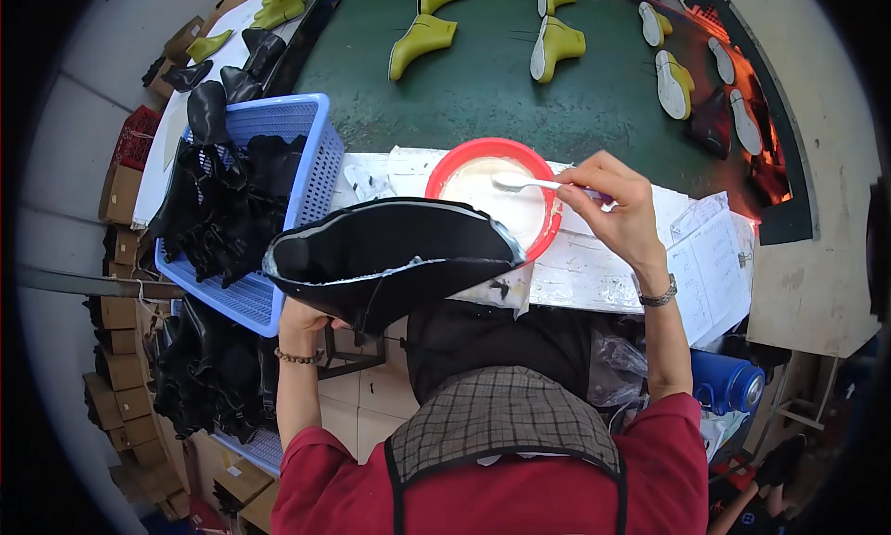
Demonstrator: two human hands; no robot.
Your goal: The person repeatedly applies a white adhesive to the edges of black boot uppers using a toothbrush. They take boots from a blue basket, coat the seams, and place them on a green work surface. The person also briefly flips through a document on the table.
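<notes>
My left hand [314, 318] grips a black boot upper [390, 238] from below, most of its fingers hidden behind it. The upper's open side faces up, and a wet white line runs along its rim. Between the fingers and thumb of my right hand [614, 206] is a white brush [531, 183], shaped like a toothbrush. Its head lies over the white liquid [469, 184] in a red bowl [494, 145]; whether it dips in, I cannot tell. The boot upper covers the bowl's near left part.
At left, a blue basket [320, 168] holds black uppers [223, 201]. Beyond the bowl, yellow-green boots [422, 45] lie on a dark green belt [408, 113], which runs toward a glowing orange opening [770, 178] at right. Papers [710, 275] and a blue flask [724, 382] are right of me.
</notes>
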